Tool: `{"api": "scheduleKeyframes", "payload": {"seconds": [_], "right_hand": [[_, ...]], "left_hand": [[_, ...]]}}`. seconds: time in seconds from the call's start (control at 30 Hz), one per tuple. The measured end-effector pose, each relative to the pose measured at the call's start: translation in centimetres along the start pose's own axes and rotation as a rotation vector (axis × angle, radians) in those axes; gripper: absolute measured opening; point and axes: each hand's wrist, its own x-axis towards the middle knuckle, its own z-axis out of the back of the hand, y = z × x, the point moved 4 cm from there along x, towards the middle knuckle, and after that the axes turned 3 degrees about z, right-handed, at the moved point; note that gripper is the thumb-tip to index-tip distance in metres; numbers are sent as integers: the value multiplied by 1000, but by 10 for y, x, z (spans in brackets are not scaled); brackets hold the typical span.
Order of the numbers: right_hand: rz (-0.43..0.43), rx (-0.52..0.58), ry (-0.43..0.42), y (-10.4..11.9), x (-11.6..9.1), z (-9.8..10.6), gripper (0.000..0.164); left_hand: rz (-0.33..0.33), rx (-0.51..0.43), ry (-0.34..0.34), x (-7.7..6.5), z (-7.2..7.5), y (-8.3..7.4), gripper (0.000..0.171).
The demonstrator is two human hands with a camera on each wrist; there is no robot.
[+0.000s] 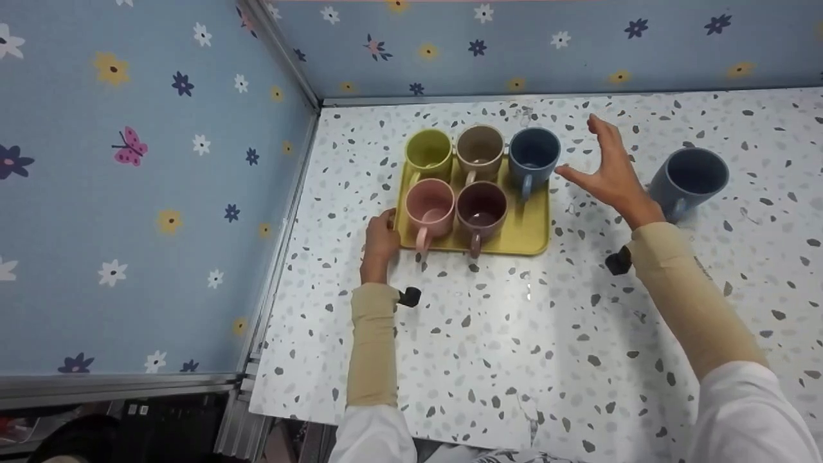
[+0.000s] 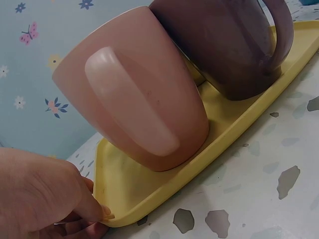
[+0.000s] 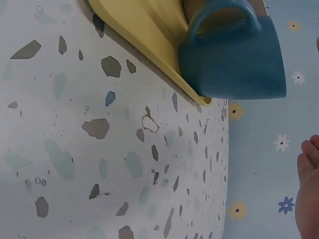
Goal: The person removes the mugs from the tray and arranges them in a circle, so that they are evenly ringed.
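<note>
For me it all hangs on the right grip (image 1: 614,173), a bare hand right of centre in the head view. It's empty, thumb and fingers spread apart, and it sits between 2 blues. The blue mug (image 1: 534,156) at the tray's upper right is just left of the thumb tip, and I can't tell if they touch. The loose mug (image 1: 689,177), also blue, stands off the tray on the tabletop (image 1: 463,334), at right in the frame, right beside the wrist. So the right grip is easily the nearer of the 2 to either blue. Every mug looks upright, long axis vertical, handle toward the bottom of the frame.

The left grip (image 1: 382,238) is pinching the tray (image 1: 528,228) near its lower left corner; my left wrist view has the thumb tip on the rim. The tray's long side looks to run left to right, and there's a bare patch at its lower right.

My count: 1 tray, 6 mugs, 5 of them aboard. Upper row is 3: green mug (image 1: 429,153), tan mug (image 1: 480,152), blue mug. Lower row is 2: pink mug (image 1: 430,207), purple mug (image 1: 481,209). Then 1 loose mug.
</note>
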Motion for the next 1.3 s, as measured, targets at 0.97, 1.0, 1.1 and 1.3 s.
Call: {"api": "scheduleKeyframes", "payload": {"seconds": [0.97,1.0,1.1,1.3], "right_hand": [[-118,17,76,-1,21,-62,114],[-121,20,73,-1,21,-62,114],[-128,31,68,-1,23,-64,116],[-139,75,49,0,24,-65,116]], "left_hand": [[67,-16,23,-2,0,1,51],[65,-16,22,-2,0,1,51],[48,-11,13,-2,0,2,50],[17,0,-3,-2,1,2,51]]}}
